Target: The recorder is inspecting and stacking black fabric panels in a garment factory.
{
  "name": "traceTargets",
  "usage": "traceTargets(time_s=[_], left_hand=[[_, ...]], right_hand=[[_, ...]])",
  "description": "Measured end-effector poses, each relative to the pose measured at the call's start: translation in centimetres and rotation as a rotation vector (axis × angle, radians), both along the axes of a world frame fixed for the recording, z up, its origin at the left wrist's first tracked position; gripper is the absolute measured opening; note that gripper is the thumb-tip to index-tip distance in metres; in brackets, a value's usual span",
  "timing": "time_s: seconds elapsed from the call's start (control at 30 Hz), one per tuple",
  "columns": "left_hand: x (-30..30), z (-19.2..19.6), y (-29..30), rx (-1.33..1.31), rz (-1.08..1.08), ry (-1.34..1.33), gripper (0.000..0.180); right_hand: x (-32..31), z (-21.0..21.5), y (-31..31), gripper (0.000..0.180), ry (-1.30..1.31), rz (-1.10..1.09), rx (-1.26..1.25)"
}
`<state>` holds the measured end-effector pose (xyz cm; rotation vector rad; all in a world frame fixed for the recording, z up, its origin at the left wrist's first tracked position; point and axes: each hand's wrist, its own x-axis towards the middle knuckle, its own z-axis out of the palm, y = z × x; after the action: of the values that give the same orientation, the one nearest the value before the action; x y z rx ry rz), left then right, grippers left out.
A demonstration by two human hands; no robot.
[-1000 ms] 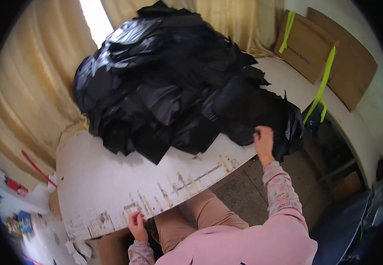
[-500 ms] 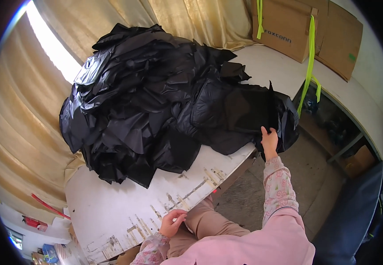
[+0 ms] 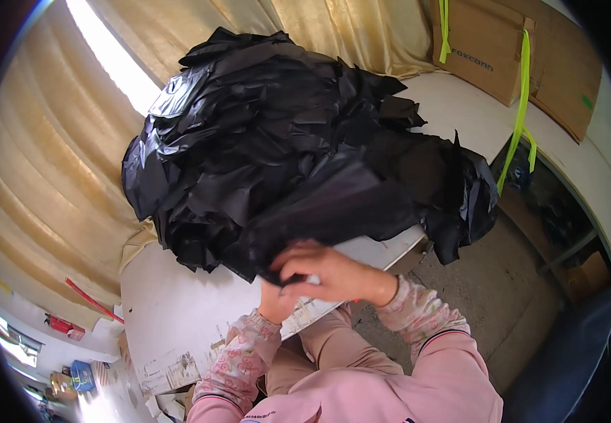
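A large heap of thin, slightly shiny black fabric pieces (image 3: 249,134) lies on the white table. One black fabric piece (image 3: 340,204) stretches from the heap's right side toward me, blurred by motion. My right hand (image 3: 330,271), curled and partly smeared, grips this piece's near corner above the table's front edge. Just beside and below it, my left hand (image 3: 277,302) meets the same corner. Its fingers are hidden behind the right hand and the cloth.
The white table (image 3: 171,317) has a worn, stained front edge. More black pieces hang over its right edge (image 3: 474,204). Cardboard boxes (image 3: 481,53) with yellow-green straps (image 3: 520,106) stand at the back right. Gold curtains (image 3: 44,155) hang behind; a dark padded panel (image 3: 566,352) is at right.
My right hand has moved left from the table's right end, bringing a fabric piece with it. My left hand has risen slightly to meet it. The whole view has shifted a little.
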<state>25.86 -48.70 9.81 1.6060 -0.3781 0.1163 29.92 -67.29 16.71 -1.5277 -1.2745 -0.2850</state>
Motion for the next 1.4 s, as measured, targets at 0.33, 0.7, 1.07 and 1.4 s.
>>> traceTargets(time_s=[0.33,0.7,1.07,1.4], left_hand=[[-3.0,8.0,0.5,-0.687,0.273,0.067,0.039],[-5.3,7.8,3.5,-0.782,0.366,0.101,0.040],[-7.8,9.6,7.5,-0.567,0.246,-0.006,0.037],[-8.4,8.2,11.9,0.159,-0.013,0.021,0.063]], right_hand=[[-4.2,-6.3,6.3,0.071,0.130,-0.582,-0.147],[-5.6,-1.5,9.7,0.041,-0.236,-0.464,-0.119],[-4.6,-1.7,10.1,0.011,0.280,-0.261,0.041],[-3.1,0.2,9.5,0.025,1.028,0.089,0.305]])
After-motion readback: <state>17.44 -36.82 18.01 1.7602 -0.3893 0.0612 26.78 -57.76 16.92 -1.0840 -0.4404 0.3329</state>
